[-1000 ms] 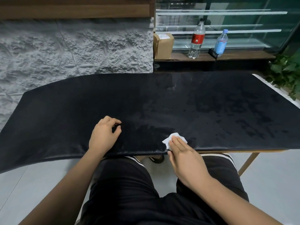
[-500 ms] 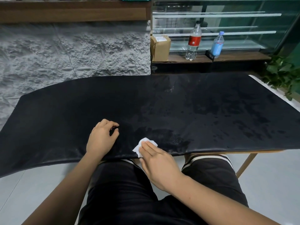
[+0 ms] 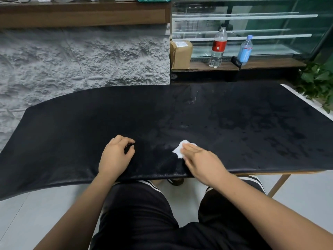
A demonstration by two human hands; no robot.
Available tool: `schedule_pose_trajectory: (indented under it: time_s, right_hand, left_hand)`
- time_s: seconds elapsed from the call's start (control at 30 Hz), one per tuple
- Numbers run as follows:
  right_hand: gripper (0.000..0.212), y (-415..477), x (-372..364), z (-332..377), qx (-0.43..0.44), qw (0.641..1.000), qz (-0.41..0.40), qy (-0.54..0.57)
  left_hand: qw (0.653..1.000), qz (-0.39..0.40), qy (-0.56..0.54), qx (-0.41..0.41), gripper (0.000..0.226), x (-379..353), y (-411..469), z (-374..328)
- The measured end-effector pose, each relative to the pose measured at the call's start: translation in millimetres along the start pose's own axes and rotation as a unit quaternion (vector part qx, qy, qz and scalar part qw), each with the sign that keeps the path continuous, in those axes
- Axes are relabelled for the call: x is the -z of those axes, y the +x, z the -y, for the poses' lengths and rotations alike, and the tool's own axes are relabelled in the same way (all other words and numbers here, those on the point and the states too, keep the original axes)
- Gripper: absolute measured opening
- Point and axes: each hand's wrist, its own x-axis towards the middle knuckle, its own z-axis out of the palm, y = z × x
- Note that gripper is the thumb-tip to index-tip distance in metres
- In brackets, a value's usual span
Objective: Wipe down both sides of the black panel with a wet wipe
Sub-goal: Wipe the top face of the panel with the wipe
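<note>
The big matte black rectangular panel (image 3: pixel 234 127) lies unmoved across the wooden worktop (image 3: pixel 273 172), long axis left to right, blotched with damp. The left hand (image 3: pixel 115 157) stays by its near edge, fingers curled, holding nothing. The right hand (image 3: pixel 203 165) has slid right and farther, straight fingers together pressing the small crumpled white wet wipe (image 3: pixel 179 151).

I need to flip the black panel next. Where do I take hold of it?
Take the black panel by its near-left edge, from your side, fingers slid underneath: that end overhangs the table and sags free over the floor, leaving room below.
</note>
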Motion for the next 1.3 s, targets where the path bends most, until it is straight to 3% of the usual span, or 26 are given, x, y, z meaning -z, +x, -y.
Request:
schedule_pose_trajectory:
  time_s: [0.27,0.53,0.8,0.97,1.3]
  right_hand:
    - [0.019,14.5,14.7,-33.2,-0.058,0.998,0.005,-0.021]
    - [0.025,29.9,0.9,-2.7,-0.080,0.996,0.009,-0.037]
    - [0.031,35.9,-12.5,58.9,0.034,0.999,-0.021,-0.009]
    - [0.035,40.1,-16.1,78.8,0.122,0.992,0.004,0.008]
    - [0.028,55.4,-10.8,48.3,0.175,0.981,0.055,0.059]
  left_hand:
    - [1.000,0.001,0.003,0.001,0.019,0.3,0.3,-0.2]
    - [1.000,0.001,0.005,-0.001,0.019,-2.4,2.3,1.7]
    - [1.000,-0.002,0.004,-0.001,0.019,-2.3,1.8,3.1]
    - [1.000,-0.004,0.005,0.001,0.020,-1.8,0.9,1.9]
    - [1.000,-0.008,0.000,0.004,0.018,-3.1,0.3,2.4]
